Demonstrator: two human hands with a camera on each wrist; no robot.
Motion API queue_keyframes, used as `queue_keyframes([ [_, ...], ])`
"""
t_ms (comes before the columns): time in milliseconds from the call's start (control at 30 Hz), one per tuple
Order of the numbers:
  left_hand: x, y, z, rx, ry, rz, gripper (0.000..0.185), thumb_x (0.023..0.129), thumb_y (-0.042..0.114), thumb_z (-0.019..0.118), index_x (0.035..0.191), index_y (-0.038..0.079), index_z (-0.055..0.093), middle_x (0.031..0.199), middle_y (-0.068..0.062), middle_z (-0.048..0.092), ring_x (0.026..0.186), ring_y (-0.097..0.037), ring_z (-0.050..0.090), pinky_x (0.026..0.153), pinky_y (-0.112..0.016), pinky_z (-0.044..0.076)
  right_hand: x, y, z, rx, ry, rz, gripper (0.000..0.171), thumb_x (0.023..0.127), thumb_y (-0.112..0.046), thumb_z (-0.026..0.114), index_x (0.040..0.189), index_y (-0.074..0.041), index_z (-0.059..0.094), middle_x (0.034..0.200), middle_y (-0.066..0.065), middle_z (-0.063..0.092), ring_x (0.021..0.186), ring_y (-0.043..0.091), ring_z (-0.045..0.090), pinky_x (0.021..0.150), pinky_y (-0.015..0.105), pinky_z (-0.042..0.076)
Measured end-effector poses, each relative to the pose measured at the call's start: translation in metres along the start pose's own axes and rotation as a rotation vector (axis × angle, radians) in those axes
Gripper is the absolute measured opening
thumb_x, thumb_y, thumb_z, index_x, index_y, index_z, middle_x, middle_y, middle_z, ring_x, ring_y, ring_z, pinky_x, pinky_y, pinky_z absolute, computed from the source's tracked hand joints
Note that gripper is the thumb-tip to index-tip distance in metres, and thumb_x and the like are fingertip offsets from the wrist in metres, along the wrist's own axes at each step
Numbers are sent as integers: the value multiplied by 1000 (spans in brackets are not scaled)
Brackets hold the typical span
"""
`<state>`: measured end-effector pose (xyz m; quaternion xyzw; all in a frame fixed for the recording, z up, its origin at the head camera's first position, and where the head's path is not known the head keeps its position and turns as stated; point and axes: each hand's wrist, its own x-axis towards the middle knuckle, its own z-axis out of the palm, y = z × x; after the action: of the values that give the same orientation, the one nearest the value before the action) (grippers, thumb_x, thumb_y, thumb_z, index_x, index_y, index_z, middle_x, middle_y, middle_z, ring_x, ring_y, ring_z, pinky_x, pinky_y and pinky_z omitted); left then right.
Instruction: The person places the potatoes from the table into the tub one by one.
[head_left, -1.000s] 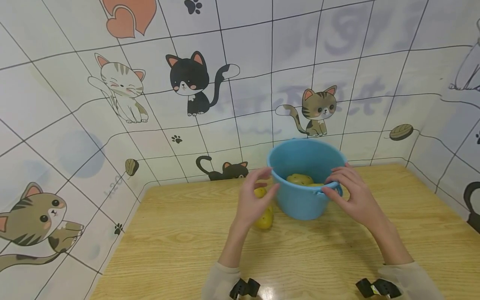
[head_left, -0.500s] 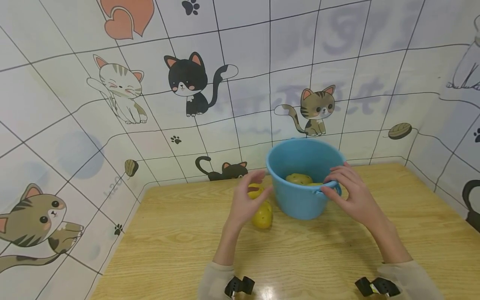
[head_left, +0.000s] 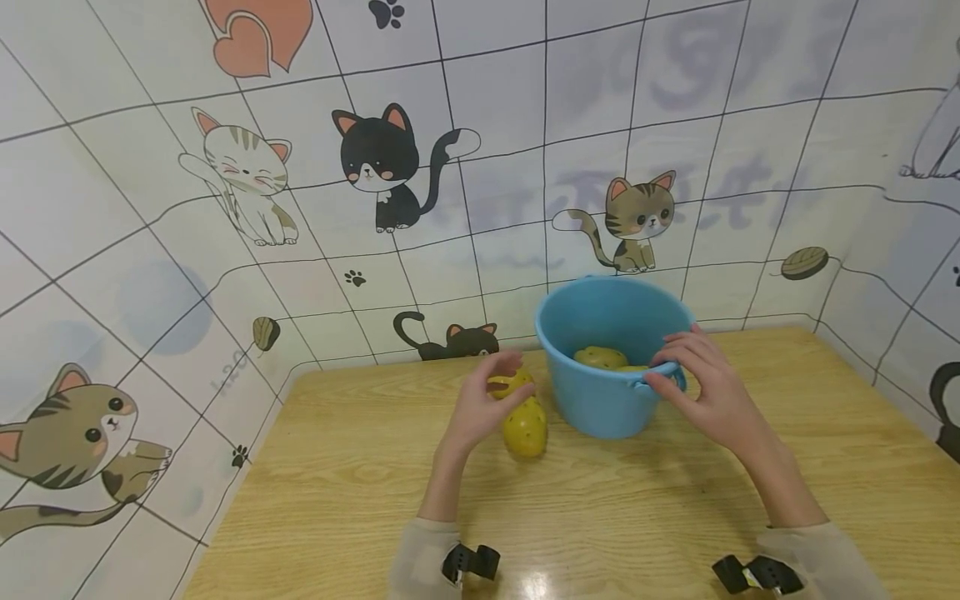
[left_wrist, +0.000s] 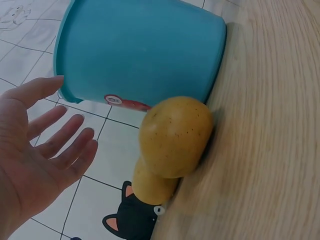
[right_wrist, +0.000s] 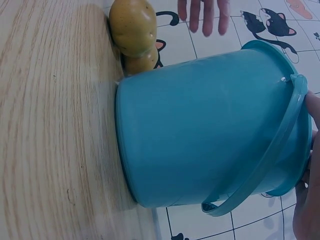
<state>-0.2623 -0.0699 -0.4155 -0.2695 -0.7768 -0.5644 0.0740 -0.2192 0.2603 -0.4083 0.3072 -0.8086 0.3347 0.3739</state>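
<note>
A blue bucket (head_left: 603, 408) stands upright on the wooden table with yellow potatoes (head_left: 598, 358) inside it. My right hand (head_left: 705, 390) grips its near right rim, thumb outside and fingers over the edge. To the bucket's left lie two more potatoes, a front one (left_wrist: 176, 137) and a back one (left_wrist: 150, 185) partly behind it. My left hand (head_left: 478, 410) hovers beside and above these two, fingers spread and thumb apart, holding nothing. From the left wrist view, a gap shows between that hand and the potatoes. The bucket's handle (right_wrist: 265, 160) hangs down its side.
A wall (head_left: 495, 183) printed with cartoon cats rises right behind the bucket and along both sides. The wooden tabletop (head_left: 360, 500) extends left and in front of the hands.
My left hand has drawn left, away from the bucket, uncovering more of the two potatoes beside it. My right hand keeps its hold on the rim, and the bucket stays in place.
</note>
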Motion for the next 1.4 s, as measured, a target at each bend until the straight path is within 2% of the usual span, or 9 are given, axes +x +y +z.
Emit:
queue_keyframes([
  [200, 0, -11, -2, -41, -39, -35, 47, 90, 18, 77, 132, 6, 61, 127, -17, 64, 117, -45, 56, 97, -59, 49, 0, -1, 0, -1, 3, 3, 24, 98, -36, 68, 98, -12, 68, 102, 4, 64, 114, 30, 52, 121, 46, 20],
  [333, -1, -19, -3, -28, -71, -68, 48, 90, 16, 77, 133, 5, 61, 127, -24, 63, 117, -45, 58, 98, -56, 50, -1, -1, 0, -3, 1, 11, 22, 97, -34, 69, 98, -12, 68, 102, 4, 64, 114, 31, 52, 121, 46, 20],
  [433, -2, -25, -3, -7, -106, -84, 48, 90, 17, 77, 133, 3, 60, 128, -24, 62, 117, -43, 59, 99, -53, 50, -1, -2, 0, -2, 2, 9, 22, 97, -34, 69, 98, -11, 68, 102, 5, 64, 114, 32, 52, 121, 47, 19],
  [633, -4, -33, -4, 16, -170, -100, 54, 91, 22, 75, 136, -2, 57, 131, -22, 61, 119, -39, 58, 103, -52, 47, -2, -4, -1, -1, -6, 17, 20, 97, -31, 70, 99, -11, 68, 102, 4, 64, 115, 29, 51, 122, 47, 18],
  [833, -7, -36, -3, 48, -228, -130, 56, 91, 24, 76, 137, -1, 56, 135, -19, 60, 124, -34, 57, 107, -50, 44, -2, -5, -1, 2, -8, 30, 14, 96, -25, 71, 99, -12, 67, 103, 3, 63, 115, 28, 50, 122, 47, 17],
  [1100, -9, -41, -3, 94, -300, -175, 53, 91, 25, 76, 137, 4, 59, 138, -9, 60, 131, -31, 52, 111, -48, 40, -3, -5, 0, -7, 3, 24, 18, 97, -30, 70, 98, -12, 68, 102, 4, 64, 116, 28, 50, 122, 46, 18],
  [1400, -10, -42, -9, 143, -295, -171, 50, 90, 27, 77, 134, 7, 63, 133, -4, 64, 122, -25, 56, 105, -45, 44, -3, -4, 2, 3, 7, 13, 19, 96, -32, 71, 99, -13, 68, 102, 4, 64, 116, 29, 51, 121, 50, 19],
])
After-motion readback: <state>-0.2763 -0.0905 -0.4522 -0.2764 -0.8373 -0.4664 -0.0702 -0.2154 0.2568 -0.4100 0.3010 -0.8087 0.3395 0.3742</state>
